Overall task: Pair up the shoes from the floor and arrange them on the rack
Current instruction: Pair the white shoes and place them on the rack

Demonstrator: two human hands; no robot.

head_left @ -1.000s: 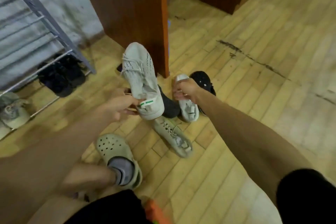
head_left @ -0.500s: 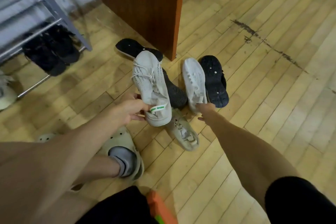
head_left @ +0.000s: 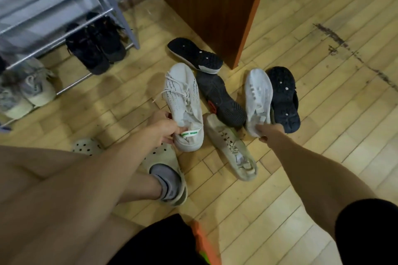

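Grey metal tubing forms the shoe rack (head_left: 71,34) at the far left, standing against a pale wall. Under its lowest rail sit a pair of grey-and-cream trainers (head_left: 25,90) and, to their right, a pair of black lace-up shoes (head_left: 97,45), side by side on the pale wooden plank floor (head_left: 312,135).

Nearer the camera, two cream perforated foam clogs (head_left: 165,161) show on the person's feet, the right one over a grey sock.

The left hand (head_left: 163,129) is closed on the heel collar of a white knit sneaker with white laces and a green-and-white heel tab (head_left: 183,101), its toe pointing away from the camera; whether it is clear of the floor I cannot tell.

Just beyond that toe lies a black shoe turned sole-up (head_left: 193,55), at the foot of a dark brown wooden cabinet (head_left: 206,6). Beside the held sneaker, a dark grey shoe with a red patch, also sole-up (head_left: 219,97), lies across the pile, and a scuffed cream lace-up sneaker (head_left: 232,146) lies upright on the planks just below it.

Further right, the right hand (head_left: 269,133) pinches the heel of a second white knit sneaker (head_left: 258,99), which lies on the floor touching a black sole-up shoe with white dots (head_left: 284,99) on its right.
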